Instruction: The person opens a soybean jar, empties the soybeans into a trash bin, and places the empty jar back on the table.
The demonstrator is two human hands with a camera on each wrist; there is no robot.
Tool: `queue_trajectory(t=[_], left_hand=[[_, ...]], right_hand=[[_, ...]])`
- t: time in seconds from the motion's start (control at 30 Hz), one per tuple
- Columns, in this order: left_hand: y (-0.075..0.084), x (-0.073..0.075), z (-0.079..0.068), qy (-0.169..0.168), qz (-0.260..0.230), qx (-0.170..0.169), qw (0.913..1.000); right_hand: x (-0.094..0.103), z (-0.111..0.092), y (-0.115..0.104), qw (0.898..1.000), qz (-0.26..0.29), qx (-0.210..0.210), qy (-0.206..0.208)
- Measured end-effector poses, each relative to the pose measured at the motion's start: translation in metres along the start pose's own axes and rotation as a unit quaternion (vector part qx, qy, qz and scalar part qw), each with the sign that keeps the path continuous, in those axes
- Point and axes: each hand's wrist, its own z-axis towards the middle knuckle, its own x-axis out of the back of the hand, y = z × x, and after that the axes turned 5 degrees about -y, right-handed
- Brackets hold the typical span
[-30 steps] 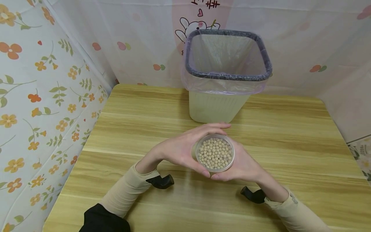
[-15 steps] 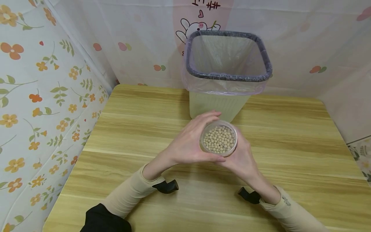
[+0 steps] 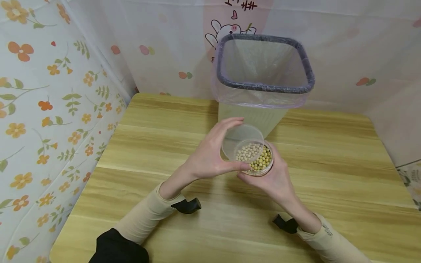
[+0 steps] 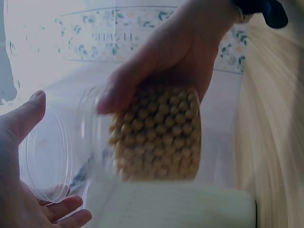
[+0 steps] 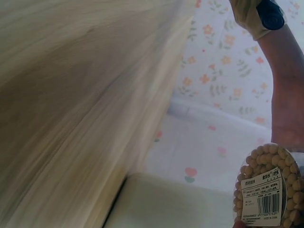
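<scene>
1. Head view: the left hand (image 3: 210, 155) pinches a clear round lid (image 3: 237, 134) between thumb and fingers; the right hand (image 3: 276, 179) curls round a clear jar (image 4: 96, 147), gripping its side.
2. Jar position — held above the wood-grain table (image 3: 158, 146), before the lined wastebasket (image 3: 246, 114).
3. Left wrist view: the lid stands apart from the jar's mouth — opening appears done.
4. Apparently outstanding: the lid is not yet set down; pale balls (image 4: 161, 126) remain inside the jar.
</scene>
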Motion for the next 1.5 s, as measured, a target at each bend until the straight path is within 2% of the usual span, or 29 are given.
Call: queue_trajectory(t=[0.1,0.23,0.4,0.6,0.7,0.83,0.97,1.13,1.33,1.5], left_hand=[[-0.006,0.004,-0.002,0.000,0.003,0.017,0.9998],[-0.014,0.006,-0.005,-0.021,0.024,0.036,0.9988],[-0.022,0.006,-0.009,-0.043,0.042,0.048,0.9970],[-0.032,0.001,-0.015,-0.060,0.055,0.074,0.9940],[-0.039,-0.004,-0.020,-0.078,0.067,0.092,0.9904],[-0.052,-0.016,-0.026,-0.114,0.089,0.100,0.9844],[-0.065,-0.030,-0.032,-0.147,0.114,0.101,0.9773],[-0.076,-0.045,-0.039,-0.170,0.132,0.097,0.9718],[-0.084,-0.055,-0.045,-0.218,0.141,0.078,0.9626],[-0.088,-0.060,-0.050,-0.253,0.149,0.083,0.9523]], right_hand=[[0.006,0.000,-0.010,1.000,0.017,-0.008,-0.007],[0.016,-0.001,-0.015,0.999,0.029,-0.018,-0.006],[0.023,-0.006,0.002,0.999,0.010,-0.046,0.011],[0.031,-0.011,0.019,0.998,-0.009,-0.053,0.035],[0.035,-0.013,0.021,0.997,-0.017,-0.057,0.045],[0.040,-0.016,0.021,0.997,-0.019,-0.061,0.053],[0.044,-0.019,0.019,0.996,-0.016,-0.065,0.057],[0.048,-0.020,0.017,0.996,-0.014,-0.062,0.057],[0.049,-0.022,0.015,0.996,-0.023,-0.058,0.060],[0.051,-0.025,0.012,0.996,-0.027,-0.060,0.061]])
